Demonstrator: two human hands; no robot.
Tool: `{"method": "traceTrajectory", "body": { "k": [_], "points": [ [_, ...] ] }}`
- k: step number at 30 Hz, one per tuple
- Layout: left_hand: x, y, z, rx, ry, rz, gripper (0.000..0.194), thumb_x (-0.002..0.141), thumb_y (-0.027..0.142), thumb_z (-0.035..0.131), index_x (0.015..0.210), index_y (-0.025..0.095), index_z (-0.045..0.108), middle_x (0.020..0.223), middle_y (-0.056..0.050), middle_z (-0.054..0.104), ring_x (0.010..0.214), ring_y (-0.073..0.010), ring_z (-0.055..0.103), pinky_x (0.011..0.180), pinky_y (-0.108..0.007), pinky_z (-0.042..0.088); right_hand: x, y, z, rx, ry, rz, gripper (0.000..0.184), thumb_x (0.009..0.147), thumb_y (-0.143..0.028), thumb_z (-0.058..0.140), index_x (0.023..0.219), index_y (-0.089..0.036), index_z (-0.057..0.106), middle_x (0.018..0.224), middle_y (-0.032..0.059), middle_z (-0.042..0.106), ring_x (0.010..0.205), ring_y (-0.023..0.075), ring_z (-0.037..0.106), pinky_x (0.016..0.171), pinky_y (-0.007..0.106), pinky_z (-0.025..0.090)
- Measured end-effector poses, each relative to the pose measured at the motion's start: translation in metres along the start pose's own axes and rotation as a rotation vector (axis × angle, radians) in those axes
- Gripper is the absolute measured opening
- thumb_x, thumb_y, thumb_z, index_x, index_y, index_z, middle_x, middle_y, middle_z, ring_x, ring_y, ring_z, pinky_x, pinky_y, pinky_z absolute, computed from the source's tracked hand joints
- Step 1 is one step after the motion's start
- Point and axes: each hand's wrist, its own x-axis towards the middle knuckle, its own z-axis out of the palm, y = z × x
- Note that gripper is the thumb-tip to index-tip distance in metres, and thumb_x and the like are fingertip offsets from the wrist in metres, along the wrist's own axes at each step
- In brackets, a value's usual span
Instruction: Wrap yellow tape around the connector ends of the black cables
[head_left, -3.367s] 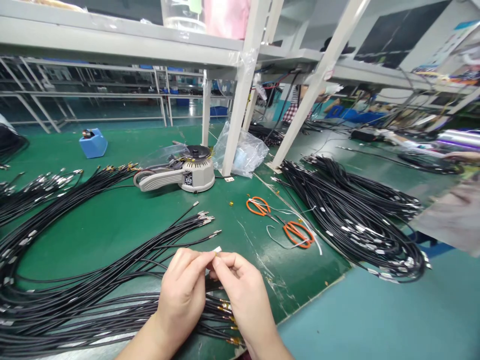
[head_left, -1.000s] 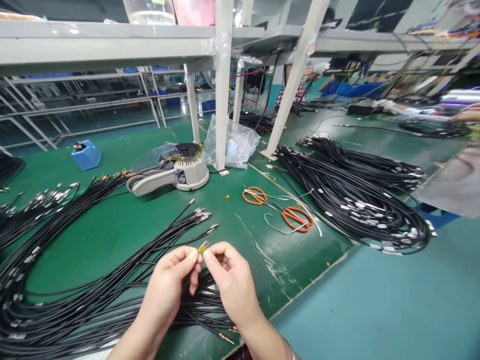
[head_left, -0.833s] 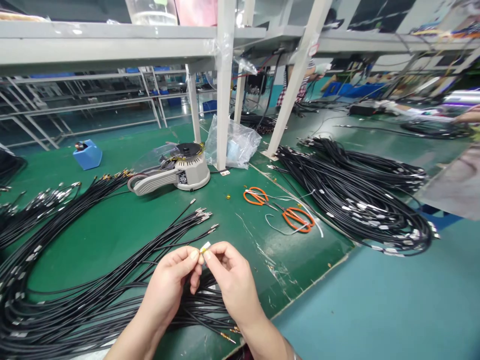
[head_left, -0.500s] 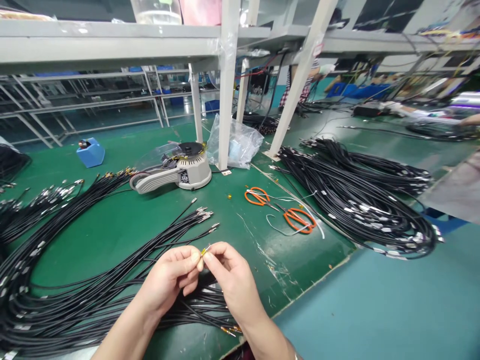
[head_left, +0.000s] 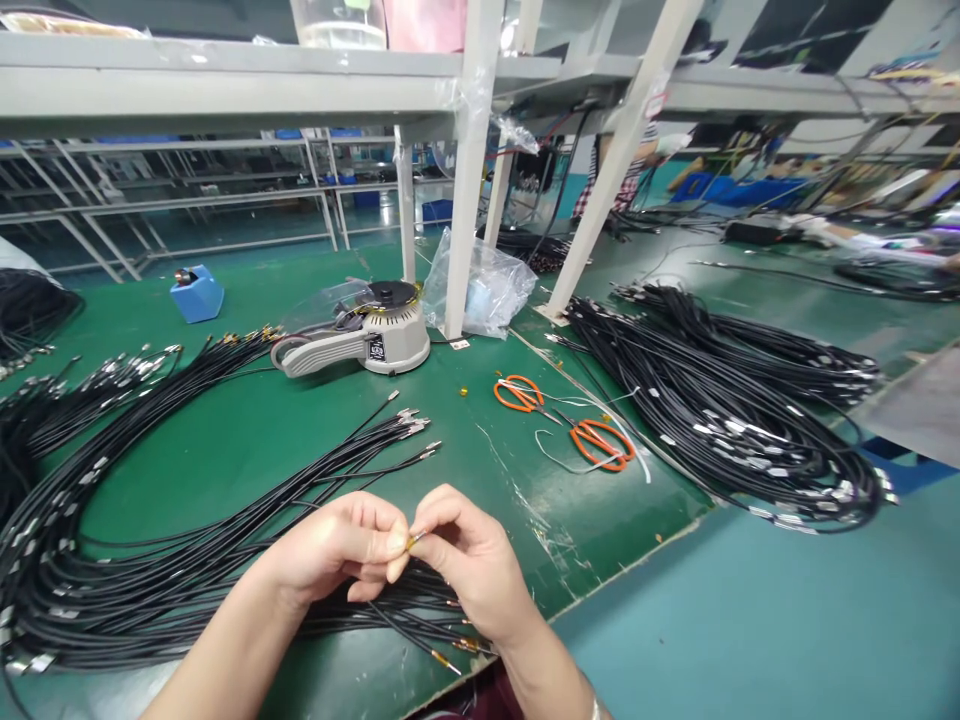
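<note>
Head camera, reading the dial from the fingertips: the left hand (head_left: pixel 339 538) has thumb and forefinger pinched on a yellow-wrapped silver tip (head_left: pixel 412 541); the right hand (head_left: pixel 480 570) has thumb and forefinger drawn narrowly together on its silver end; the tip thus sits between both hands, over the green tabletop (head_left: pixel 225 450); any cable running from it is hidden by the fingers; at six o'clock, beneath the hands, lie black cables (head_left: pixel 420 605), several with amber-wrapped ends (head_left: pixel 444 660) at five; near at twelve, silver connectors (head_left: pixel 411 422) finish another bunch, which sweeps away toward nine; farther out at twelve stands a grey carousel tape dispenser (head_left: pixel 397 347) with a black top disc; between twelve and one, a crumpled clear plastic bag (head_left: pixel 502 290) rests by a white shelf post (head_left: pixel 471 190); at two, two pairs of orange-handled scissors (head_left: pixel 600 443) lie, blades toward each other, among thin white strips (head_left: pixel 642 462); between two and three spreads a large bundle of white-tagged cables (head_left: pixel 720 420); between ten and eleven sits a blue holder (head_left: pixel 198 297); far off at one, a person in checked clothing (head_left: pixel 630 185) is partly hidden by a slanting post (head_left: pixel 600 205)
</note>
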Motion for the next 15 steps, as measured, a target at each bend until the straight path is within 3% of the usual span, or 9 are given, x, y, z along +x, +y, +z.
{"method": "traceTrajectory", "body": {
  "k": [4, 8, 10, 15],
  "points": [
    [-0.002, 0.002, 0.01, 0.21, 0.072, 0.016, 0.029, 0.072, 0.041, 0.063, 0.06, 0.015, 0.059, 0.046, 0.006, 0.037, 0.038, -0.0058, 0.026, 0.04, -0.021, 0.02, -0.001, -0.007, -0.016, -0.102, -0.071, -0.025, 0.005, 0.077, -0.02, 0.069, 0.073, -0.023, 0.07, 0.075, 0.0002, 0.061, 0.074, 0.0166, 0.057, 0.071, 0.029, 0.044],
    [0.0, -0.001, 0.031, 0.655, 0.378, 0.181, 0.024, 0.08, 0.033, 0.054, 0.061, 0.018, 0.054, 0.056, 0.004, 0.048, 0.055, -0.011, 0.041, 0.053, -0.022, 0.031, -0.004, -0.024, -0.033, -0.166, -0.043, 0.113, 0.007, 0.08, -0.023, 0.064, 0.078, -0.02, 0.07, 0.077, 0.001, 0.062, 0.074, 0.0166, 0.058, 0.07, 0.028, 0.045],
    [0.001, -0.004, 0.038, 0.816, 0.467, 0.237, 0.023, 0.082, 0.03, 0.051, 0.062, 0.018, 0.054, 0.062, 0.002, 0.054, 0.062, -0.0131, 0.047, 0.059, -0.023, 0.035, -0.005, -0.028, -0.036, -0.205, -0.013, 0.175, 0.01, 0.079, -0.025, 0.064, 0.071, -0.018, 0.067, 0.069, -0.001, 0.06, 0.068, 0.0146, 0.055, 0.066, 0.026, 0.044],
    [0.007, -0.012, 0.04, 0.949, 0.414, 0.266, 0.018, 0.088, 0.029, 0.047, 0.086, 0.022, 0.063, 0.079, 0.001, 0.064, 0.072, -0.0151, 0.056, 0.067, -0.024, 0.04, -0.011, -0.023, -0.037, -0.274, 0.006, 0.271, 0.015, 0.079, -0.027, 0.062, 0.069, -0.017, 0.063, 0.064, -0.0017, 0.06, 0.063, 0.0128, 0.054, 0.062, 0.023, 0.043]
  ]
}}
